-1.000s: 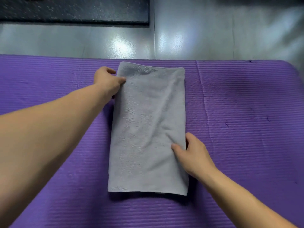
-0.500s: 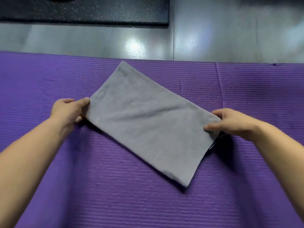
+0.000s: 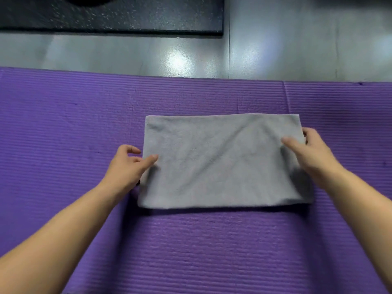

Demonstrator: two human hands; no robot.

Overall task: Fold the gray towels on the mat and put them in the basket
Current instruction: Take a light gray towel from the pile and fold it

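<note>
Now the left hand [image 3: 127, 166] pinches the towel's [image 3: 220, 162] left edge, thumb on top and fingers curled at the hem. The right hand [image 3: 314, 155] pinches the right edge likewise. Between them the towel has swung from lengthwise, through a diagonal, to lie crosswise and flat on the middle of the mat [image 3: 63, 124]. That probably sets up a side-to-side fold. It is a gray, already-folded rectangle, faintly creased, with layers showing at the near right corner. No basket shows.

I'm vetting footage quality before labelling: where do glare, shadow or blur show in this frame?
Head view: lamp glare blooms on the glossy floor; soft shadow darkens the gray towel beneath the right hand and the purple mat along the towel's near edge; the top right corner looks smeared.
</note>
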